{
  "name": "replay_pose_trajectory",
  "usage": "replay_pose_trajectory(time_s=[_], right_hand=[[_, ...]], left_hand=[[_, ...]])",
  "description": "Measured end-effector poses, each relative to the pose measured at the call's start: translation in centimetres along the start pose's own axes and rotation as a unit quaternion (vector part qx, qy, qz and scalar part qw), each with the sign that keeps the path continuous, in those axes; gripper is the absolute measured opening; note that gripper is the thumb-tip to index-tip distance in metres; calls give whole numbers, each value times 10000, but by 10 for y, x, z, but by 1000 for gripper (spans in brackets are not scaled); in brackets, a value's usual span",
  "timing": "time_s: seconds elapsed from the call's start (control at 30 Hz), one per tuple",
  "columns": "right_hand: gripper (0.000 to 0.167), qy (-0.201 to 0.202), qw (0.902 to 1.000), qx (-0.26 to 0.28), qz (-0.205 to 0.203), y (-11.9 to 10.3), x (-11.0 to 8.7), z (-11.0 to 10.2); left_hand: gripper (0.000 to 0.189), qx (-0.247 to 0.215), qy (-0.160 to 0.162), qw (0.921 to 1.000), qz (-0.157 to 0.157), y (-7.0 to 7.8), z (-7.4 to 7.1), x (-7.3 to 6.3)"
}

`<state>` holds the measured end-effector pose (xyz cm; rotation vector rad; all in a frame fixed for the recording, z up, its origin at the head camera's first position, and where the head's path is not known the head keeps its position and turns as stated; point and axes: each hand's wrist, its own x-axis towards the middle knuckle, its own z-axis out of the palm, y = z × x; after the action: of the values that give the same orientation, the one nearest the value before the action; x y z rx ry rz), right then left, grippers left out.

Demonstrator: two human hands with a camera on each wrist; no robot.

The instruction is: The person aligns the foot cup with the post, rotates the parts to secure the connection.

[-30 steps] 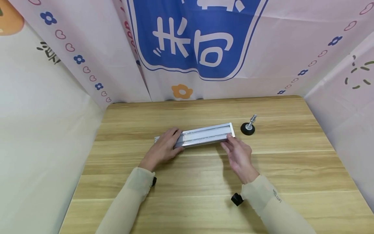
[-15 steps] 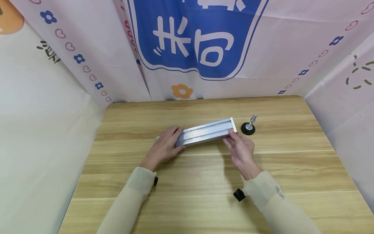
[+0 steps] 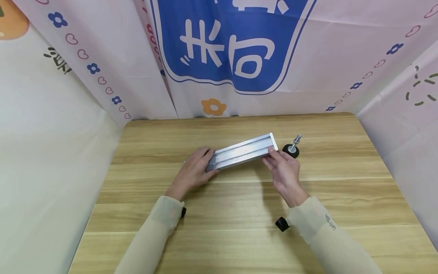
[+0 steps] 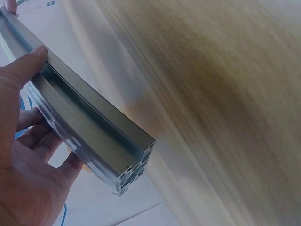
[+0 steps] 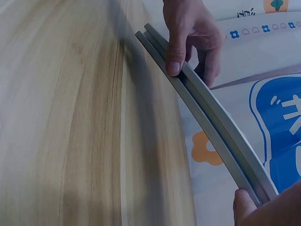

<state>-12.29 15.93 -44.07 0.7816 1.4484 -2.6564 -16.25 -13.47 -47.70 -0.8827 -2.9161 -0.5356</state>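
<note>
A silver aluminium extrusion (image 3: 241, 152), long and grooved along its faces, is held between both hands, its right end raised higher than the left in the head view. My left hand (image 3: 194, 171) grips it near the left end, covering that part. In the left wrist view the thumb (image 4: 29, 66) lies over the slotted face and the fingers wrap the opposite side; the extrusion's cut end (image 4: 134, 172) shows its hollow profile. At the other end, my right hand (image 3: 285, 173) pinches the near edge, thumb on top and fingers underneath.
Just beyond my right hand a levelling foot (image 3: 291, 150) stands on the wood-grain table (image 3: 226, 220), black round base down and threaded stud tilted up. Printed cloth (image 3: 328, 68) hangs behind the table's back edge and on both sides. Each sleeve cuff has a black piece (image 3: 282, 224) beside it.
The right end of the extrusion has risen and swung away from me, with my right hand moving up and slightly right. My left hand keeps its grip, nearly in place.
</note>
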Motion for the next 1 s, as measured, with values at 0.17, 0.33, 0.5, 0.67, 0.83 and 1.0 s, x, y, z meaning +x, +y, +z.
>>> replay_pose_trajectory(time_s=[0.17,0.33,0.5,0.67,0.83,1.0], right_hand=[[37,-50,10000,-9,-64,-3,0,3],[29,-126,9998,52,-138,-8,0,7],[25,-271,9993,13,-263,-14,1,10],[27,-330,9990,30,-283,-19,0,13],[26,-326,9987,9,-389,-24,1,17],[23,-423,9975,-138,-551,-30,2,22]], left_hand=[[68,-42,33,9999,-87,1,0,-1],[68,-70,83,9998,-164,3,0,-1],[67,-72,230,9995,-184,5,0,1],[67,-63,382,9991,-184,8,-1,0],[67,-60,564,9982,-209,12,-1,0],[68,-83,811,9963,-258,16,-1,0]])
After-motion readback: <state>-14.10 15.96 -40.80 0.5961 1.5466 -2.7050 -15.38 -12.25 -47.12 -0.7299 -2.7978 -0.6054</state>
